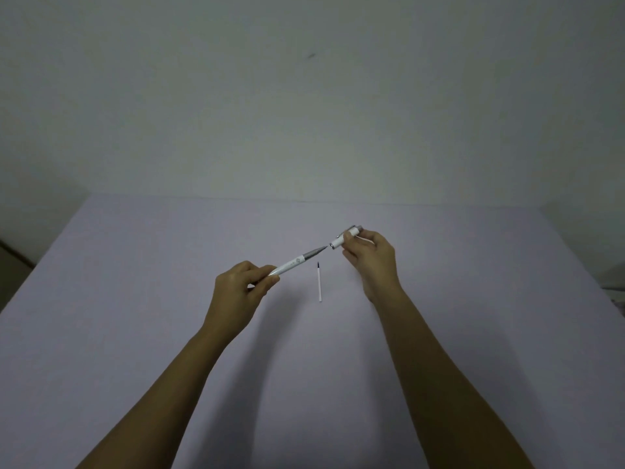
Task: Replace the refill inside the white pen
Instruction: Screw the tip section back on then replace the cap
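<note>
My left hand [241,292] grips the white pen body [293,264] by its rear end; its grey tip section points up and to the right. My right hand [370,258] holds the white pen cap [345,237], whose open end faces the pen tip with a very small gap between them. A thin white refill [319,282] with a dark tip lies on the table [135,299] between my two hands, below the pen tip, touching neither hand.
The pale lilac table runs back to a plain grey wall [304,96]. Its left and right edges fall off into dark floor. Something pale shows at the far right edge [614,292].
</note>
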{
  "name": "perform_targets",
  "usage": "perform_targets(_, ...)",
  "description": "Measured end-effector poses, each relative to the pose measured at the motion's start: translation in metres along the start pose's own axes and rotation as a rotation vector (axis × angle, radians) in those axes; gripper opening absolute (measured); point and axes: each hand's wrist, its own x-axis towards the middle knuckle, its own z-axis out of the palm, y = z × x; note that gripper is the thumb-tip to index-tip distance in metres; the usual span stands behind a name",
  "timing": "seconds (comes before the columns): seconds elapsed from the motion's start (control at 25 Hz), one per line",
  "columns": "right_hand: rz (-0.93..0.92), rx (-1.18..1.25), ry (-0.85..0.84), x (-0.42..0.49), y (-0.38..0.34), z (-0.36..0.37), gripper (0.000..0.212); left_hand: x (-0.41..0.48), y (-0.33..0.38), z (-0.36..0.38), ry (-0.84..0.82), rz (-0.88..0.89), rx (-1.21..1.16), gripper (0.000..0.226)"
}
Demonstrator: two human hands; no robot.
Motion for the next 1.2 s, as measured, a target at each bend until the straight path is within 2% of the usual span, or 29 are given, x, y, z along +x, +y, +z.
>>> perform_targets(0.16, 0.008, 0.083, -0.056, -0.013, -0.012, 0.0, 0.029, -0.003, 0.006, -0.002, 0.022, 0.017, 0.009, 0.013)
perform_targets(0.44, 0.021, 0.058, -0.138, -0.03, -0.017, 0.011, 0.027, -0.002, 0.017, -0.005, 0.051, 0.042, 0.003, 0.013)
perform_targets(0.68, 0.016, -0.027, -0.168, -0.036, -0.011, 0.021, 0.03, -0.005, 0.021, 0.002, 0.147, 0.086, 0.05, 0.014)
perform_targets(0.84, 0.013, -0.1, -0.149, -0.026, -0.008, 0.021, 0.034, -0.002, 0.019, 0.009, 0.06, 0.121, 0.174, 0.016)
perform_targets(1.0, -0.074, -0.332, -0.187, -0.012, -0.001, 0.029, 0.032, 0.009, 0.017, 0.023, -0.116, 0.021, 0.326, 0.022)
perform_targets(1.2, -0.101, -0.919, -0.232, 0.016, 0.038, 0.013, 0.05, 0.026, -0.003, 0.059, -0.187, -0.294, 0.193, 0.036)
